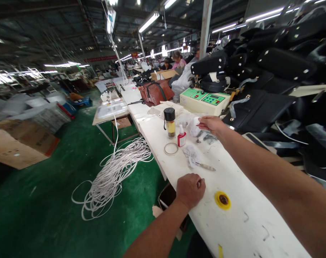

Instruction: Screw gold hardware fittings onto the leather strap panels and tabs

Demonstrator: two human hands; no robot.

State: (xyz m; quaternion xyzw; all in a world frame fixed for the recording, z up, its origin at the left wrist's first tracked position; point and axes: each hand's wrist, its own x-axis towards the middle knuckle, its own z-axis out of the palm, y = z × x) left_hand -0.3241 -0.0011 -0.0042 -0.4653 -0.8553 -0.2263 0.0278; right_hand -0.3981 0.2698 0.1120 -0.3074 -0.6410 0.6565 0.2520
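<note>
- Our right hand [212, 126] reaches across the table [243, 215] to a white wad [194, 126], its fingers close together and pointing left at the wad's upper edge; we cannot tell whether they clamp it.
- The wad lies behind and to the right of the red bottle [182, 137]; crumpled as it is, we can make out no clear long axis.
- Our left hand [191, 190] rests by the table's left edge, fingers curled in together.
- Between our hands lies a thin tool [206, 167], its long axis running nearly crosswise, one end at a crumpled sheet [191, 154], its tip pointing right and slightly toward us.
- The bottle and a lidded jar [170, 123] stand upright; a ring [171, 148] lies flat before them, and a yellow roll [222, 200] right of our left hand.
- The white tabletop carries dark marks; white cord [117, 179] sprawls over the green floor [57, 200].
- Black bags [286, 64] pile up on our right, beside a machine [204, 102].
- What our left palm covers is hidden; both forearms are cut off, and the far workers are too small to make out.
</note>
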